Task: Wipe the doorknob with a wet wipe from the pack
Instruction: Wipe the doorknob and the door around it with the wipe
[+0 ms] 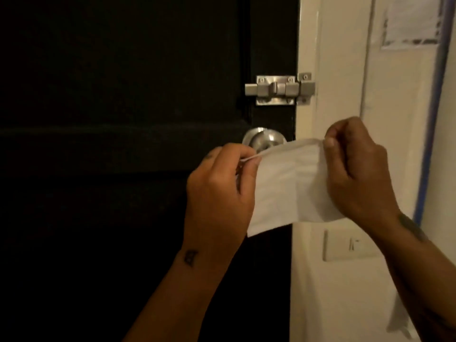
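Both hands are working in front of a dark door (123,95), holding a white wet wipe (288,183) stretched between them. The left hand (219,191) is pinching the wipe's upper left corner, its grip closed tight with thumb and forefinger pressing the thin edge of the sheet. The right hand (357,169) is pinching the upper right corner, its grip likewise closed on the fabric, fingers curled in toward the palm. The wipe is hanging down from that top edge as a partly unfolded sheet, its lower edge sloping down to the left. The doorknob (264,141), a round metal one, is sitting on the door's right side, just above and behind the left hand's fingers; the wipe's top edge is crossing in front of its lower part, and whether the two are touching cannot be told. Above the knob, a metal slide bolt (278,90) is bridging the door and the pale door frame (308,45). To the right, a cream wall (345,292) is carrying a white switch plate (345,245), showing just below the right wrist. A sheet of paper (412,18) is showing at the wall's upper right, blurred. A small dark mark is showing on the left wrist.
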Demonstrator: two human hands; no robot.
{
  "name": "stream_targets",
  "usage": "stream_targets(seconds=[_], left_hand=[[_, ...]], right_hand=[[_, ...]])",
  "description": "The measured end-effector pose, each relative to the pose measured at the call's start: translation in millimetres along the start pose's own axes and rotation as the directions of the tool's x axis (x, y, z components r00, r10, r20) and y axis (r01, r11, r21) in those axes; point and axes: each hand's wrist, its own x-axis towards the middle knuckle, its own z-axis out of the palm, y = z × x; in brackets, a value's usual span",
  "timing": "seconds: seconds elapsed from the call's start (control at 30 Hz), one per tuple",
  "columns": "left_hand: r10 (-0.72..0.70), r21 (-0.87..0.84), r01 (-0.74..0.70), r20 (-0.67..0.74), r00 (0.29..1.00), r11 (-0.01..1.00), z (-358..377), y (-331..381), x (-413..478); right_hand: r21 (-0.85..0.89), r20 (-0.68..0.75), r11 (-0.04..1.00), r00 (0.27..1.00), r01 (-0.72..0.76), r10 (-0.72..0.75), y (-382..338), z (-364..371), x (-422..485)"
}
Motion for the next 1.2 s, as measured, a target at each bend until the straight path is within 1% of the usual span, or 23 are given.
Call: stream_targets(seconds=[0.07,0.13,0.27,0.37,0.43,0.5,0.57,0.63,0.7,0.77,0.9,0.97,1.07,1.2], left_hand=[[0.027,0.026,-0.026,-0.017,0.999,0.999,-4.2,-6.4,23.4],[0.01,0.033,-0.011,0.025,1.0,0.999,-2.7,-12.4,44.0],[-0.018,0.05,0.012,0.127,0.992,0.999,8.0,-24.5,63.5],[-0.028,0.057,0.019,0.155,0.988,0.998,12.7,-33.4,62.3],[-0.051,0.054,0.043,0.157,0.986,0.998,14.0,-37.9,58.9],[-0.067,0.047,0.061,0.148,0.987,0.997,14.4,-40.0,56.3],[-0.074,0.044,0.068,0.141,0.987,0.997,14.2,-39.9,55.2],[-0.083,0.051,0.076,0.141,0.987,0.996,14.2,-39.9,54.8],[-0.087,0.052,0.08,0.14,0.986,0.995,14.7,-41.0,53.7],[-0.09,0.048,0.083,0.154,0.984,0.995,15.3,-42.6,51.8],[-0.108,0.032,0.104,0.192,0.975,0.994,14.6,-47.3,49.5],[-0.108,0.048,0.101,0.196,0.975,0.994,12.2,-52.0,49.7],[-0.101,0.109,0.083,0.171,0.98,0.991,5.9,-63.4,50.5],[-0.029,0.282,-0.002,0.105,0.994,0.959,-2.6,-81.3,54.7]], right_hand=[[-0.039,-0.025,0.999,0.999,0.038,-0.039,-7.4,6.5,22.4],[-0.09,-0.049,0.995,0.997,0.052,-0.056,-10.7,13.8,41.9],[-0.215,-0.033,0.977,0.999,-0.012,0.005,-4.3,27.6,64.3],[-0.378,-0.03,0.926,1.0,-0.013,0.002,3.7,34.7,62.1],[-0.444,-0.017,0.896,1.0,-0.017,0.011,5.8,36.6,57.7],[-0.398,-0.004,0.916,0.999,-0.05,0.053,5.7,38.2,55.3],[-0.245,0.008,0.956,0.986,-0.16,0.167,2.0,39.2,55.9],[-0.105,0.047,0.956,0.959,-0.274,0.28,-4.7,40.2,55.8],[-0.041,0.036,0.948,0.948,-0.314,0.316,-11.9,40.5,53.2],[-0.05,0.002,0.952,0.953,-0.303,0.304,-18.8,40.2,48.7],[-0.086,0.041,0.965,0.967,-0.249,0.253,-32.9,49.5,35.7],[-0.132,0.044,0.966,0.973,-0.221,0.229,-37.5,58.4,29.4],[-0.227,0.03,0.957,0.981,-0.181,0.192,-38.2,73.5,21.2],[-0.309,-0.067,0.943,0.992,-0.119,0.103,-34.2,90.9,13.6]])
